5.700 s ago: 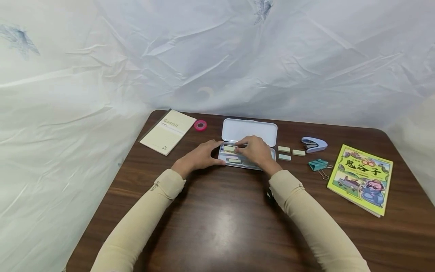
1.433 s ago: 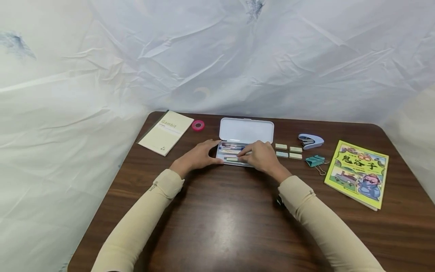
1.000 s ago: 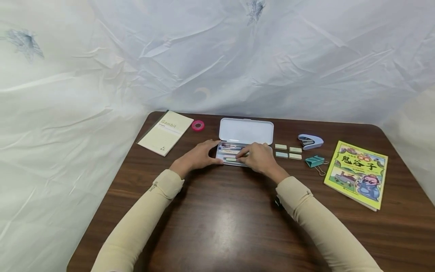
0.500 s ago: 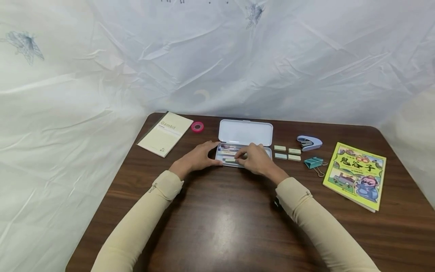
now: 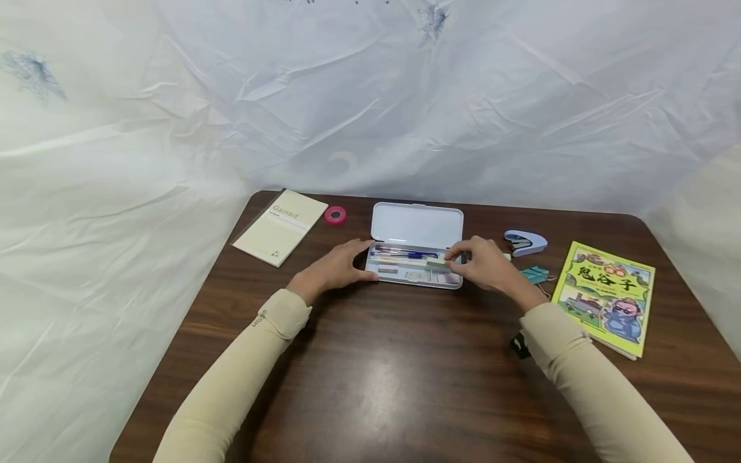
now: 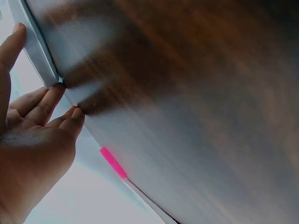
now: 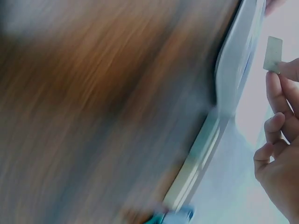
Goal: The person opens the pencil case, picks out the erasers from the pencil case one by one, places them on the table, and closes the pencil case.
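Note:
An open pencil case [image 5: 417, 222], white inside, lies at the middle back of the table with its lid tipped back. Pens [image 5: 405, 253] lie along its rear compartment. My left hand [image 5: 338, 263] holds the case's left end, thumb at the front corner and fingers at the hinge corner; the left wrist view shows the fingertips against the case's side [image 6: 41, 51]. Between thumb and forefinger, my right hand [image 5: 486, 265] pinches a small pale-green eraser [image 7: 273, 52], raised over the right part of the case.
Right of the case stand small erasers [image 7: 189, 175], mostly behind my right hand in the head view. Further right are a light-blue stapler [image 5: 525, 243], a teal binder clip [image 5: 535, 274] and a yellow book [image 5: 604, 299]. A notebook [image 5: 282, 225] and pink tape roll [image 5: 335, 215] lie left.
My right hand has taken the green eraser up from the case's front compartment and moved right with it. Earlier, other erasers were set out on the table. The left hand stays put.

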Action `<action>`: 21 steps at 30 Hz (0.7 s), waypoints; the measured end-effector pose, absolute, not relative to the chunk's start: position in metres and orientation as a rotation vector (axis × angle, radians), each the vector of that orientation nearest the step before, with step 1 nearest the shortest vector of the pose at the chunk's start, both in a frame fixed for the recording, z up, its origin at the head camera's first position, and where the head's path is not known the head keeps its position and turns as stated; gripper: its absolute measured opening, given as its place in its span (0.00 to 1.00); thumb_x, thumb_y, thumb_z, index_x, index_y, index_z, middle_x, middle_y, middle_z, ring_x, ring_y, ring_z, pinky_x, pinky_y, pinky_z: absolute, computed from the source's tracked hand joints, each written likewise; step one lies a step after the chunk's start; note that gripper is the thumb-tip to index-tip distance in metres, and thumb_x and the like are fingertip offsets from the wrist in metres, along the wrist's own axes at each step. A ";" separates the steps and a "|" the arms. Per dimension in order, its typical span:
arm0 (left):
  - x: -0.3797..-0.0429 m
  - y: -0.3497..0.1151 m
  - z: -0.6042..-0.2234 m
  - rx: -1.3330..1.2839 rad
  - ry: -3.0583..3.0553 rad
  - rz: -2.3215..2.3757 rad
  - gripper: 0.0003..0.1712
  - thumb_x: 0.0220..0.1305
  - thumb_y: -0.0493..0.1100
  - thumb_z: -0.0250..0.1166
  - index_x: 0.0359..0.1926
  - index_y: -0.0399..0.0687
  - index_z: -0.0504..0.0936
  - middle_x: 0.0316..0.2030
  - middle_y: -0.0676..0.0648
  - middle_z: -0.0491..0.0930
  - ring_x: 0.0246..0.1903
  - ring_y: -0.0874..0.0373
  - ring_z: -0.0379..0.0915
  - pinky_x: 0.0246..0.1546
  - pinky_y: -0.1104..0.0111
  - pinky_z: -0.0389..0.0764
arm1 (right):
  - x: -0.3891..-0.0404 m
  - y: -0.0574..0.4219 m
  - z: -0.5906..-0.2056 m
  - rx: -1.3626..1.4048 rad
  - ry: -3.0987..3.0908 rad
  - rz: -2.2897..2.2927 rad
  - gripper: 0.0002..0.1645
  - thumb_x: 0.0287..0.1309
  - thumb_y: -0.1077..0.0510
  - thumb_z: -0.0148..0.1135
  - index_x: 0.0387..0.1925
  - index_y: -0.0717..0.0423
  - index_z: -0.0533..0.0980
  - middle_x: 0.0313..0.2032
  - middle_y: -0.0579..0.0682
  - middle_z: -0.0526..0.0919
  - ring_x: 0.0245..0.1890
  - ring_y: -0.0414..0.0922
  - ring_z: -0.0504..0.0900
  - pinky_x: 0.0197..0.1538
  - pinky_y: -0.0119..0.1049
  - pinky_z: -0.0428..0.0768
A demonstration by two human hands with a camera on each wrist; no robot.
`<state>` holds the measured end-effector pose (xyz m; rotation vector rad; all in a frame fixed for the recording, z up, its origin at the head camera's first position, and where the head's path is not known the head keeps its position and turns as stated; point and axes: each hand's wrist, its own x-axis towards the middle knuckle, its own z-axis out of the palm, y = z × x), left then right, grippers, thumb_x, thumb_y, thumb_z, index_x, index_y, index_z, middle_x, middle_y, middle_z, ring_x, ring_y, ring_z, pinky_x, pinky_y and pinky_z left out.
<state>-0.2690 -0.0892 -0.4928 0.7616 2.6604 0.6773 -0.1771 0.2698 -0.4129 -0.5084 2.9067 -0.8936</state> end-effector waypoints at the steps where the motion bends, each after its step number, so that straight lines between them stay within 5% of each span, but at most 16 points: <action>1: -0.269 -0.089 -0.493 0.762 2.661 0.676 0.60 0.70 0.73 0.78 0.92 0.59 0.63 0.91 0.41 0.62 0.91 0.42 0.56 0.91 0.46 0.63 | -0.175 0.277 -0.412 -0.493 2.916 -0.878 0.10 0.79 0.60 0.70 0.51 0.60 0.92 0.47 0.60 0.91 0.38 0.48 0.73 0.41 0.40 0.73; 21: -0.272 -0.091 -0.495 0.750 2.649 0.682 0.61 0.70 0.74 0.77 0.92 0.60 0.62 0.91 0.40 0.61 0.92 0.42 0.55 0.92 0.45 0.62 | -0.163 0.351 -0.431 -0.451 2.909 -0.776 0.08 0.75 0.61 0.70 0.48 0.60 0.91 0.44 0.60 0.93 0.33 0.45 0.79 0.40 0.43 0.78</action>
